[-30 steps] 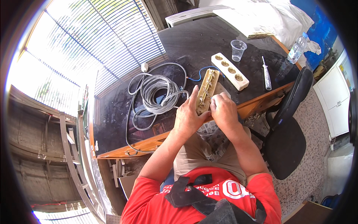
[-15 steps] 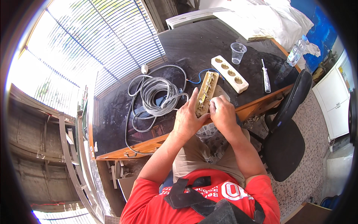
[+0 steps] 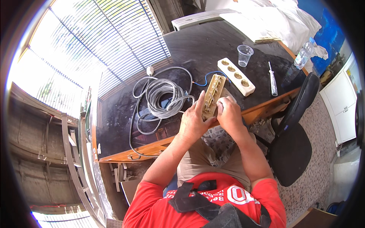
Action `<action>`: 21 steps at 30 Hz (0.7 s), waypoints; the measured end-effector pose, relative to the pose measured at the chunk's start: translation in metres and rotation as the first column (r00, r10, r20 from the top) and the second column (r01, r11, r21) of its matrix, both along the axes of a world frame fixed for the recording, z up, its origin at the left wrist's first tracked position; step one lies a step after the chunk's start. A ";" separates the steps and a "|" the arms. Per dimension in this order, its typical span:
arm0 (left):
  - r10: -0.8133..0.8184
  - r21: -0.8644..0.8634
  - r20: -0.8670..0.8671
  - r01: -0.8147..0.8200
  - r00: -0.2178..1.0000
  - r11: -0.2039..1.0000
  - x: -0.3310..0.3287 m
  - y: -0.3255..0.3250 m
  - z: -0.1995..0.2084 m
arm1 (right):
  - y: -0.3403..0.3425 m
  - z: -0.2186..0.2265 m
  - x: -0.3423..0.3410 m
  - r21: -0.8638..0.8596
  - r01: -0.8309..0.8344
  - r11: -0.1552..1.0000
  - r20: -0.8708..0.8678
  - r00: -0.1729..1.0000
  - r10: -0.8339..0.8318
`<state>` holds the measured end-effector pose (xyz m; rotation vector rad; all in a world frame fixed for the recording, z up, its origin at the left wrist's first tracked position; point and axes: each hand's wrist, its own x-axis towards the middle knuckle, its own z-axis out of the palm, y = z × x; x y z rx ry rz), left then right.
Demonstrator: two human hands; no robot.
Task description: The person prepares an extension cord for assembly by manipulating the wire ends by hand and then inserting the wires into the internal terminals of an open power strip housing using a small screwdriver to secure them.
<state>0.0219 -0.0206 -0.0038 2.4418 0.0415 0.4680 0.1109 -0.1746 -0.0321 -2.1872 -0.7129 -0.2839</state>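
Note:
The opened base of a socket strip (image 3: 215, 91), a long cream tray with brass contact strips inside, lies at the table's near edge. My left hand (image 3: 193, 121) grips its near end, index finger stretched along the left side and thumb across the front. My right hand (image 3: 229, 114) is closed in a pinch at the base's near right side; what its fingertips hold is hidden. A blue wire (image 3: 207, 78) runs behind the base's far end. To the right lies the cream socket cover (image 3: 236, 77) with its row of outlets facing up.
A coil of grey cable (image 3: 161, 99) with a white plug (image 3: 149, 70) lies left of my hands. Farther right are a clear plastic cup (image 3: 245, 57), a screwdriver (image 3: 272, 80) and a water bottle (image 3: 303, 55). A black chair (image 3: 291, 152) stands at the right.
My right hand's pinched fingers have shifted slightly to the right beside the base. The left hand keeps its grip. The whole view has moved a little.

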 end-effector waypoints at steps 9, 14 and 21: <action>-0.021 0.028 0.013 0.021 1.000 0.999 0.001 0.002 -0.003 | -0.003 0.004 0.004 -0.063 -0.036 0.997 -0.016 0.999 0.035; -0.015 0.026 -0.010 0.015 1.000 1.000 0.000 0.001 -0.002 | 0.002 0.004 -0.001 -0.098 -0.006 0.995 -0.002 1.000 0.006; -0.030 0.031 0.013 0.030 0.999 0.999 0.000 0.000 0.003 | 0.002 0.004 0.000 -0.114 -0.008 0.993 0.024 1.000 0.011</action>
